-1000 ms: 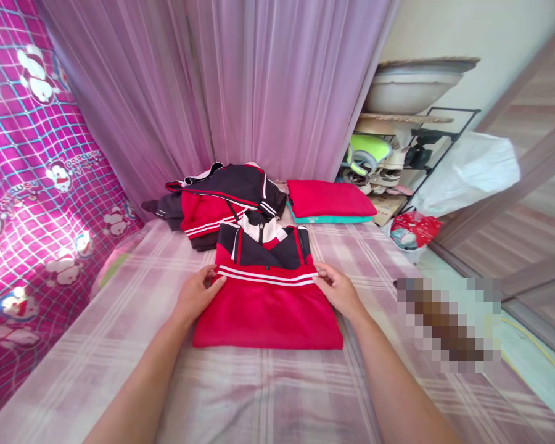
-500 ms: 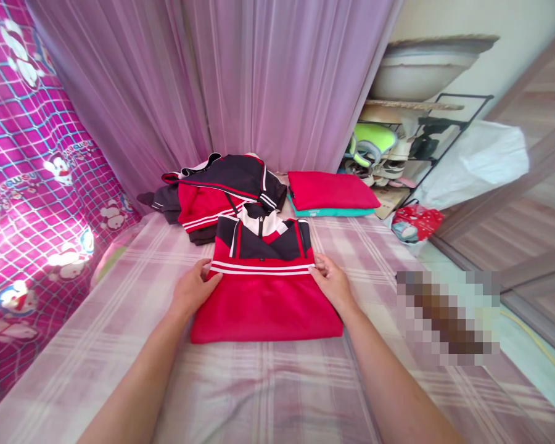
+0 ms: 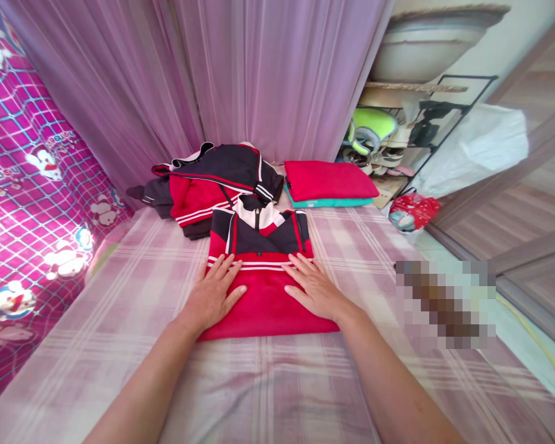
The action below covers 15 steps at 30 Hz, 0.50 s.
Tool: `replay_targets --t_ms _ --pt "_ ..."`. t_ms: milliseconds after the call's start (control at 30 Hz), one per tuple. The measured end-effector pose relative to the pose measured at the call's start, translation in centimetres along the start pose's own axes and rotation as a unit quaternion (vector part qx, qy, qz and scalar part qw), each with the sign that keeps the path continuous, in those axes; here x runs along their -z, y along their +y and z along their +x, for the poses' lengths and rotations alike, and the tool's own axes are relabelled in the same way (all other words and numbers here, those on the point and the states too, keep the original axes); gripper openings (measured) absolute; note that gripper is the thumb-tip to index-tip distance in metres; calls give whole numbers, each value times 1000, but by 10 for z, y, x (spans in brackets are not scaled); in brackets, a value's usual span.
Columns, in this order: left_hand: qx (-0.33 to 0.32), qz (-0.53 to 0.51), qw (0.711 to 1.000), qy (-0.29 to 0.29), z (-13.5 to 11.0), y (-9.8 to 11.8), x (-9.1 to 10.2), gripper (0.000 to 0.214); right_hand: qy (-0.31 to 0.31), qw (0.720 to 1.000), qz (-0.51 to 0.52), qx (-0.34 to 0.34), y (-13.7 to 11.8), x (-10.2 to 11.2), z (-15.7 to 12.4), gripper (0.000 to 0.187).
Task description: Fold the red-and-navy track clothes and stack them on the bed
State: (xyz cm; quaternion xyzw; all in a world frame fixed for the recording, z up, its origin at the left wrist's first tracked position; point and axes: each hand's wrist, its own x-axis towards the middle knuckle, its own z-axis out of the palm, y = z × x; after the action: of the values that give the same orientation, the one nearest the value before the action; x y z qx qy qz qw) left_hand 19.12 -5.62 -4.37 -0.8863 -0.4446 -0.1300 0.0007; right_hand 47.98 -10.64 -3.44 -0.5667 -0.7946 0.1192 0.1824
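half a second ago both hands pinched the side edges of the folded red jacket [image 3: 264, 302] at its white stripes; now the left hand [image 3: 215, 296] and right hand [image 3: 315, 290] lie flat on it, fingers spread, gripping nothing, so the fold looks done and is being pressed smooth. the jacket lies mid-bed on the checked sheet [image 3: 157, 370], just before one loose heap of clothes [image 3: 213, 179]. counted: one jacket under the hands, and two folded pieces [image 3: 328, 182] stacked, red on teal.
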Motion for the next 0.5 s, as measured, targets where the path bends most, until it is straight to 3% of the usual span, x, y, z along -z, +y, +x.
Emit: replay_targets --t_ms 133,500 --pt "11 13 1000 -16 2 -1 -5 62 -40 998 -19 -55 6 -8 4 57" --pt "29 -103 994 -8 3 -7 -2 55 9 997 66 -25 20 -13 1 51"
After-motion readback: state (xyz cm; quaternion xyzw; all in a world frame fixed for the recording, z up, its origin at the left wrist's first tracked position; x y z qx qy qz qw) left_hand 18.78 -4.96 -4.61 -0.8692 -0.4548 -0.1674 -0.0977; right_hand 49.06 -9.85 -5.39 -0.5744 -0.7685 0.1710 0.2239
